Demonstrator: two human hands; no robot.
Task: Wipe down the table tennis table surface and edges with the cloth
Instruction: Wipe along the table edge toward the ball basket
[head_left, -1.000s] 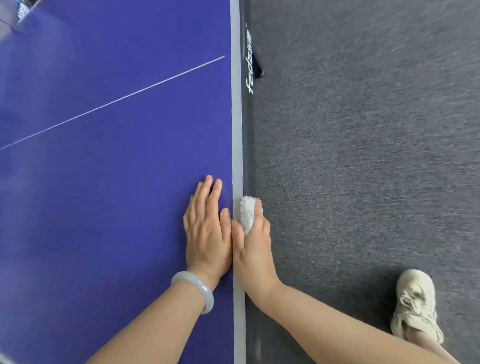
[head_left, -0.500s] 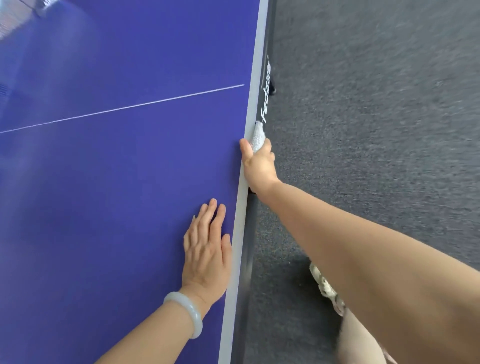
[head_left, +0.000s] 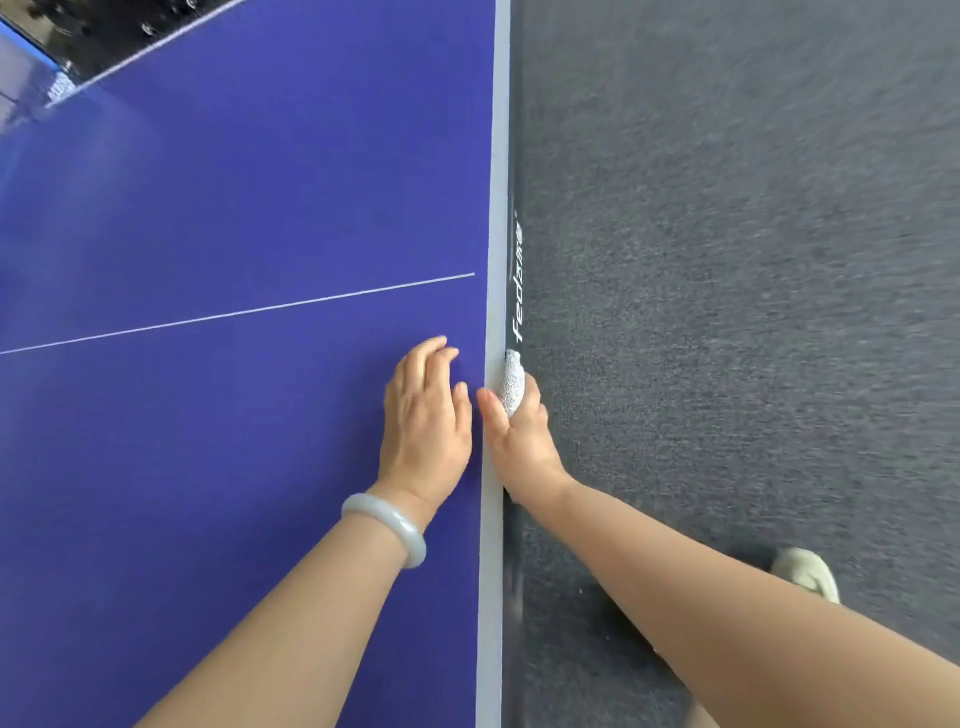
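The blue table tennis table (head_left: 249, 218) fills the left half of the view, with a pale grey border strip and a dark side rail (head_left: 514, 270) running top to bottom. My right hand (head_left: 519, 431) grips a small white cloth (head_left: 511, 382) and presses it against the side rail, thumb resting on the grey strip. My left hand (head_left: 428, 421) rests on the blue surface just left of the edge, fingers slightly bent, holding nothing. A pale bangle sits on my left wrist.
Dark grey carpet (head_left: 753, 260) covers the floor to the right of the table. My light-coloured shoe (head_left: 808, 571) shows at the lower right. A thin white line (head_left: 234, 312) crosses the table. The net end (head_left: 62, 88) shows at the top left.
My right hand with the cloth slid forward along the side rail and has now drawn back beside my left hand. The left hand's fingers have bent a little.
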